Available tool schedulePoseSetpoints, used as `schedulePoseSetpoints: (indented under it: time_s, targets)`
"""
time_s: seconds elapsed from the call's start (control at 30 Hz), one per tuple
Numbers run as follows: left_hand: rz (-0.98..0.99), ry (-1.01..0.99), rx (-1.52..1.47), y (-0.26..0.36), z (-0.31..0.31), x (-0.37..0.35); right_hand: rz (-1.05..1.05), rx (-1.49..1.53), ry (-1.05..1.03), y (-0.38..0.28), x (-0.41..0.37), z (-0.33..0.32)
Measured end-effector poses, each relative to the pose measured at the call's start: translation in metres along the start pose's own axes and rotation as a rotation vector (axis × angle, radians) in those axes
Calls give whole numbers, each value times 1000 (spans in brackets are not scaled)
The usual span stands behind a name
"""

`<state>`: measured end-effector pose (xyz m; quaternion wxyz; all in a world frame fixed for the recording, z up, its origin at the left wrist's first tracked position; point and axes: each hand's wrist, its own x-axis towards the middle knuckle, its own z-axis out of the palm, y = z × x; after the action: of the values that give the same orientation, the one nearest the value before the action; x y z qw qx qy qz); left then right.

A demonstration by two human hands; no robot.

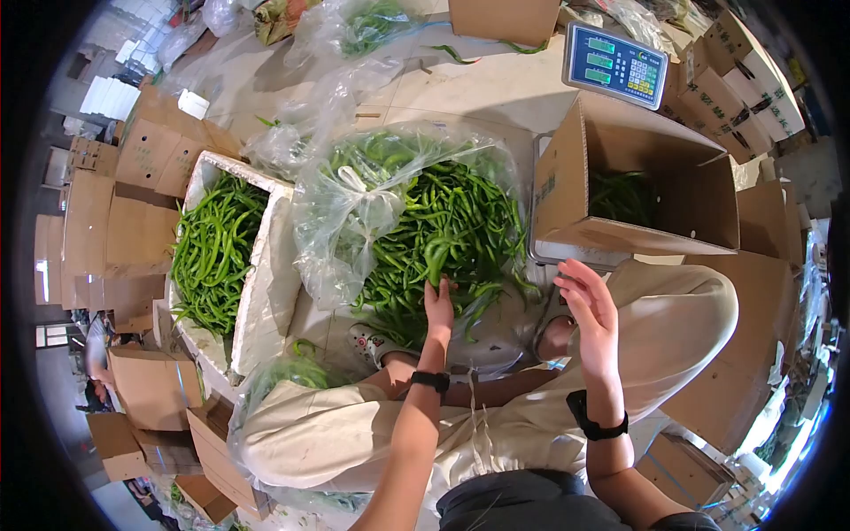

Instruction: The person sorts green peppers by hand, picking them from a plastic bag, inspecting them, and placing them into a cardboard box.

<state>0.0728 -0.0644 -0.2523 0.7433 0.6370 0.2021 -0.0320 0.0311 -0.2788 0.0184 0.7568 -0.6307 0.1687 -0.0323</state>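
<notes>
My left hand [438,305] is at the near edge of a heap of green peppers [460,212] lying on an open clear plastic bag [341,221]. Its fingers are closed round a few green peppers [436,257] that point away from me. Raised over my knee, my right hand [588,299] has its fingers extended and holds nothing. It is just below the near side of a cardboard box [562,177], which stands on a metal platform and has some green peppers [620,196] inside.
A white foam box [274,257] full of green peppers stands at the left. Behind the cardboard box is a scale display [615,66]. Stacked cartons [88,221] line the left side, and more cartons [753,88] are at the right. Plastic bags lie at the back.
</notes>
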Motion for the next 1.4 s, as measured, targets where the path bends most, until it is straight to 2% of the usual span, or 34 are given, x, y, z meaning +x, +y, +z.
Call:
schedulePoseSetpoints:
  time_s: [0.03, 0.1, 0.2, 0.27, 0.33, 0.43, 0.5, 0.57, 0.6, 0.63, 0.7, 0.73, 0.83, 0.87, 0.93, 1.0, 1.2, 1.4]
  targets:
    - [-3, -21, 13, 20, -7, -3, 12, -7, -36, 4, 0, 4]
    - [-191, -69, -236, 72, -13, -21, 5, -29, -110, 14, -1, 12]
    - [-258, -218, -527, 124, -17, -51, 20, -135, -207, 17, -8, 25]
    - [-318, -340, -591, 145, -21, -71, 42, -150, -232, 18, -12, 28]
    - [-351, -429, -637, 158, -20, -90, 75, -151, -250, 15, -15, 30]
    - [-399, -707, -766, 165, -22, -108, 116, -120, -288, 14, -17, 34]
    - [-435, -742, -745, 168, -20, -124, 105, -83, -334, 27, -18, 42]
    - [-482, -781, -738, 167, -18, -133, 185, 52, -402, 28, -25, 53]
    - [-495, -883, -897, 163, -16, -134, 269, 109, -469, 30, -27, 53]
    - [-497, -843, -833, 166, -15, -138, 353, 166, -535, 28, -29, 55]
    - [-498, -761, -704, 174, -13, -149, 365, 131, -459, 18, -34, 61]
    - [-498, -821, -753, 179, -13, -146, 359, 108, -441, 18, -34, 61]
    - [-492, -477, -497, 197, -5, -151, 265, 128, -320, 31, -36, 59]
    - [-448, -637, -497, 188, -15, -142, 257, 156, -274, 24, -35, 59]
    - [-398, -645, -474, 191, -19, -138, 164, 175, -192, 24, -31, 57]
    - [-352, -700, -515, 199, -21, -135, 210, 231, -108, 22, -29, 50]
    - [-348, -659, -395, 197, -31, -133, 188, 259, 12, 19, -28, 39]
    - [-350, -616, -389, 198, -22, -136, 37, 185, 107, 34, -32, 29]
